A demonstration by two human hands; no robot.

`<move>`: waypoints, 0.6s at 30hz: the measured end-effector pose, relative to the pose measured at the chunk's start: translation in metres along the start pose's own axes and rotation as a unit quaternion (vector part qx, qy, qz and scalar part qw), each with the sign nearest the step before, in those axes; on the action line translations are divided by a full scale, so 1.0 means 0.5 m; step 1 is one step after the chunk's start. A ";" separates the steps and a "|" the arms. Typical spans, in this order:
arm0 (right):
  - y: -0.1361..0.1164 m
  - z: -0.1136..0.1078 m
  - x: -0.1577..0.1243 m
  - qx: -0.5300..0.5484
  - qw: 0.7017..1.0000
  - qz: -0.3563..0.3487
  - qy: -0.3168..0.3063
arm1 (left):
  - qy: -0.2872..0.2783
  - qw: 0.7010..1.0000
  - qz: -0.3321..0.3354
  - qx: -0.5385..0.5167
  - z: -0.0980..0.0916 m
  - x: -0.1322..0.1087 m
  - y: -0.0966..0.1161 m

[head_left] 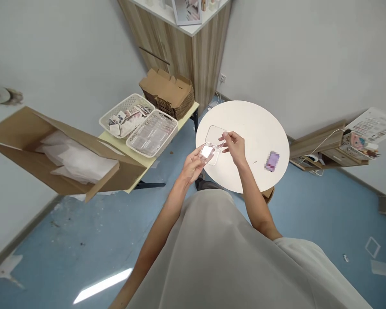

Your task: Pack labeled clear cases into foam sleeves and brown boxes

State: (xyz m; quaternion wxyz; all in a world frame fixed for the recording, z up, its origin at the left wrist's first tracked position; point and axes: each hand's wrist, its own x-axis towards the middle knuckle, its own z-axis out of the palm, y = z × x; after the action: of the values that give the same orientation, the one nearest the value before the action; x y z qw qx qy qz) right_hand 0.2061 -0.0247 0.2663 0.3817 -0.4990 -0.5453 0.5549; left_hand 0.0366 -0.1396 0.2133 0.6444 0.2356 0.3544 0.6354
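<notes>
A small clear plastic case (212,143) is held open above the near-left edge of a round white table (254,128). My left hand (194,165) grips its lower half from below, fingers curled round it. My right hand (233,146) pinches the raised lid at its right edge. A white card or insert seems to lie in the lower half.
A purple item (272,161) lies on the table's right side. To the left, a yellow table (141,156) bears two white baskets (133,113) and a stack of flat cardboard (169,92). An open cardboard box (61,154) with white packing sits at far left.
</notes>
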 end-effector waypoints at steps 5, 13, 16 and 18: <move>0.004 0.012 0.080 0.027 0.999 0.040 0.002 | 0.023 0.999 -0.021 0.021 -0.003 0.077 0.044; 0.072 0.022 0.169 0.069 0.983 0.170 -0.003 | 0.036 0.996 -0.081 0.034 -0.022 0.198 0.058; 0.117 0.044 0.181 0.091 0.971 0.217 0.030 | 0.046 0.991 -0.106 0.074 -0.033 0.236 0.044; 0.151 0.065 0.185 0.105 0.964 0.239 0.053 | 0.056 0.985 -0.120 0.114 -0.038 0.257 0.027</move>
State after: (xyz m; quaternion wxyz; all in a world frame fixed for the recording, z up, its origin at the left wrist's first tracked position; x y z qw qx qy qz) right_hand 0.1643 0.0489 0.1764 0.3168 -0.6010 -0.3281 0.6563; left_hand 0.0060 -0.0144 0.1912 0.6640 0.2272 0.4862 0.5207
